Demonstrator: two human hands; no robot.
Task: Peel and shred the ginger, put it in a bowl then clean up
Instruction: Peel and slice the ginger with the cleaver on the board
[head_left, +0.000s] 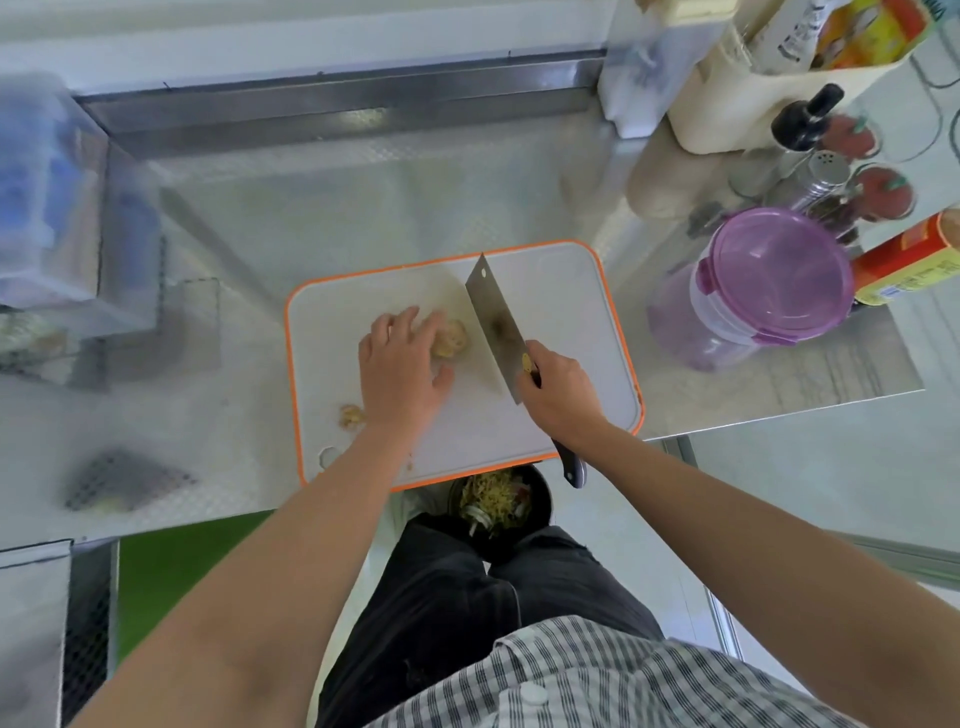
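Left fingers (402, 325): spread and nearly straight, laid flat over the ginger (451, 338) and pressing it onto the board (561, 291). They grip nothing. This probably stops the lump from rolling and keeps the tips clear of the blade.
Scrap (351, 415): a small tan piece lying apart near the board's left edge, probably a trimmed-off bit.
Ginger: mid-board, just left of the blade. It is a knobbly, pale yellow-tan lump that looks mostly peeled, though blur hides the detail.
Cleaver (493, 327): blade stands on edge beside the ginger, angled across the board, placed for slicing.
Right fingers (540, 364): curled tight round the cleaver's handle, high up by the blade, likely for control.
Black container (543, 496): below the desk's near edge, holding yellowish shreds and scraps. It seems placed to catch waste.
Tub (779, 280): purple-lidded, on the desk well right of the board.
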